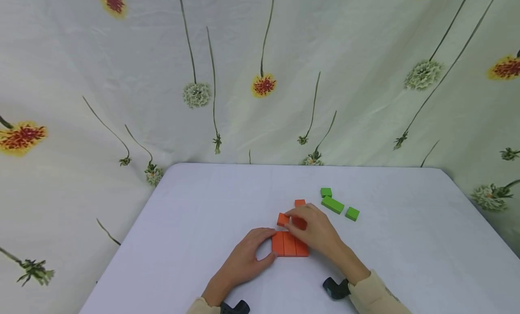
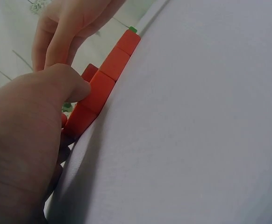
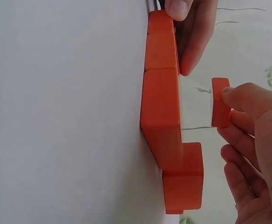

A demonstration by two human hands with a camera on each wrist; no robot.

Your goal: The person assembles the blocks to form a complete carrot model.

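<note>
Several long orange blocks (image 1: 290, 244) lie side by side in a flat row on the white table. My left hand (image 1: 246, 255) holds the row at its left end, thumb at the near side and fingers at the far side. In the left wrist view the thumb of that left hand (image 2: 28, 121) presses an orange face. My right hand (image 1: 318, 228) pinches a small orange block (image 3: 220, 102) between thumb and fingers, raised just beyond the row. Another orange block (image 3: 183, 186) stands past the row's right end, partly hidden by the right hand in the head view.
Farther back lies one more orange block (image 1: 299, 202). To its right are three green blocks: a small one (image 1: 326, 192), a longer one (image 1: 332, 205) and another small one (image 1: 352, 213). A flower-printed cloth (image 1: 227, 79) hangs behind the table (image 1: 195, 205).
</note>
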